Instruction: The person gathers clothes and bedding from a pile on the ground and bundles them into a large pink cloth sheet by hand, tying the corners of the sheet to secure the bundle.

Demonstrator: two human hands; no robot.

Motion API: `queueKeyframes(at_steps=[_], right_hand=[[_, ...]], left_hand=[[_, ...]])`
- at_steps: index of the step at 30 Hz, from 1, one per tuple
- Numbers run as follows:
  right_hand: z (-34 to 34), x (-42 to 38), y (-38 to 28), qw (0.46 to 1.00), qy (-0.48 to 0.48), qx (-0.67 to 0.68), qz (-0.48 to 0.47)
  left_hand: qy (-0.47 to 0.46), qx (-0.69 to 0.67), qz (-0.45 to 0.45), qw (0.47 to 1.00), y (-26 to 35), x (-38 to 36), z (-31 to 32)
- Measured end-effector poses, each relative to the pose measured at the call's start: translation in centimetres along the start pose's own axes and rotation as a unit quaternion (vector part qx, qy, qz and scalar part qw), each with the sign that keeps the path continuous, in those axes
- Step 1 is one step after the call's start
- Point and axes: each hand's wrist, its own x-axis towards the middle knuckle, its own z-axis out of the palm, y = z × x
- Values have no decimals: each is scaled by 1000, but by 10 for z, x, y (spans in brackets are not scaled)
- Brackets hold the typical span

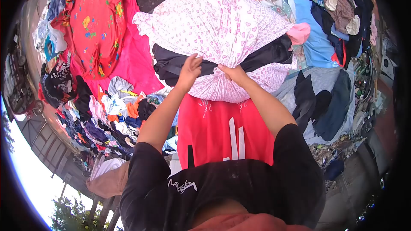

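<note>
A large bundle wrapped in a white sheet with pink hearts lies in front of me. Black cloth shows through the gap between the sheet's gathered edges. My right hand pinches the twisted middle of the sheet, where folds fan out to both sides. To its left, my left hand is raised over the black cloth, fingers loosely bent and apart, with nothing seen in them. Red fabric with white strips is spread between the bundle and my body.
A red flowered garment lies on pink cloth at the left. Below it is a heap of mixed clothes. On the right are a light blue cloth, piled garments and dark clothes on a grey sheet.
</note>
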Motion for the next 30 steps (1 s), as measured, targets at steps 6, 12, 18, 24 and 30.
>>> queueKeyframes(at_steps=[6, 12, 18, 24, 30], right_hand=[[9, 5, -2, 975, 60, -177, -120], [-12, -26, -17, 999, 34, -16, 32], [13, -143, -63, 994, 18, 40, -101], [-6, -269, -177, 972, 19, 58, -225], [-53, -261, -217, 966, 111, 166, -166]], left_hand=[[44, 153, 30, 987, -52, 26, 71], [117, -379, -60, 916, -29, -4, 61], [172, -149, -85, 970, 47, -115, 163], [-47, -41, -11, 998, 143, -219, 224], [-195, 45, 186, 962, 167, -155, 235]])
